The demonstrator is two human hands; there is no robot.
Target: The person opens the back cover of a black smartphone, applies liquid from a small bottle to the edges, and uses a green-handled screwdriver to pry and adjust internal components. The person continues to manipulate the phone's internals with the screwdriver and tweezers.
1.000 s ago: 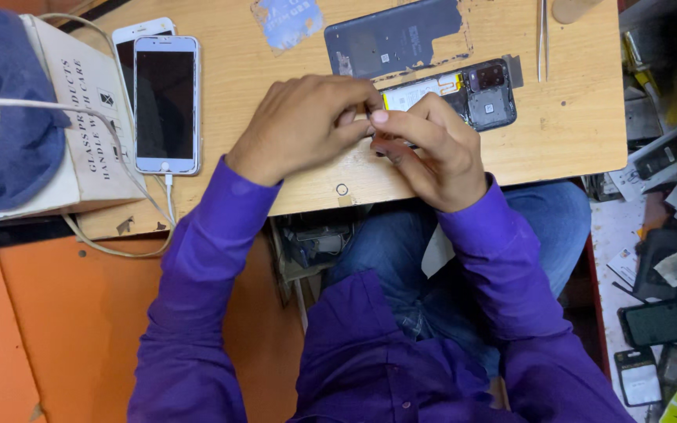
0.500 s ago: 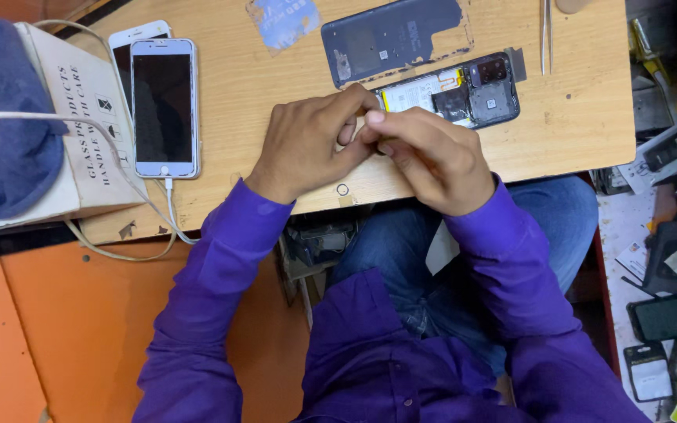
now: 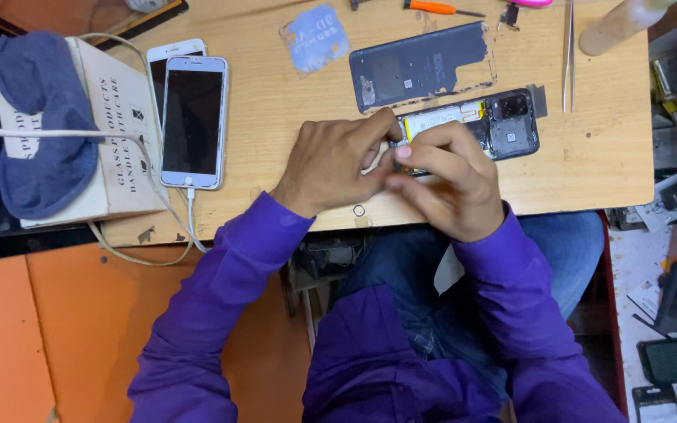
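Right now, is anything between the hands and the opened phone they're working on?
Nothing visible. Both the left hand and the right hand are already at the opened phone, their fingertips meeting over its near end. The back cover lies apart, beyond it.

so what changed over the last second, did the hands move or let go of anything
Little changed. Both hands stay pressed together over the near end of the opened phone; the left hand and right hand only shifted their fingers slightly, and what they pinch is hidden. Nothing was visibly picked up or let go. The detached back cover, white phone on its cable, tweezers and box lie as before.
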